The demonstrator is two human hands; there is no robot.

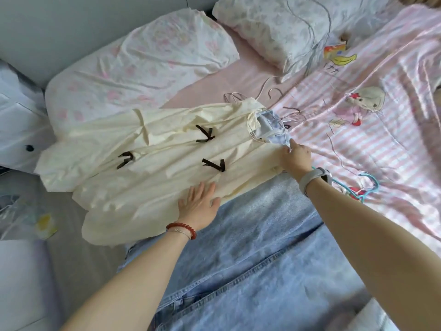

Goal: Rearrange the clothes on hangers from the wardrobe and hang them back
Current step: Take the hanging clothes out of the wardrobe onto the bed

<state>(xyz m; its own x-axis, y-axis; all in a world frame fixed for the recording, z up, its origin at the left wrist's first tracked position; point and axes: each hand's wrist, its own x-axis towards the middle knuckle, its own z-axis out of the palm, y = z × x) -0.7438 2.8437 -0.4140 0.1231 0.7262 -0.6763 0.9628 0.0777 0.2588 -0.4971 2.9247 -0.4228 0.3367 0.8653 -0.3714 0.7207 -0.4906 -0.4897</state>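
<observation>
- The left hand (pixel 199 206) lies flat, fingers straight and spread, pressing the lower edge of the cream dress (pixel 148 158).
- The right hand (pixel 294 157) has its grip closed, pinching pale blue fabric (pixel 269 126) at the dress's neckline.
- The dress lies spread on the bed (pixel 214 75), partly over a denim garment (pixel 262 247).
- A turquoise hanger (pixel 362 189) lies beside the right wrist.

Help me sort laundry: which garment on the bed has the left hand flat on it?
The cream dress with black bows. The left hand lies open on its hem; the blue denim lies beside and below it, untouched by that hand.
</observation>
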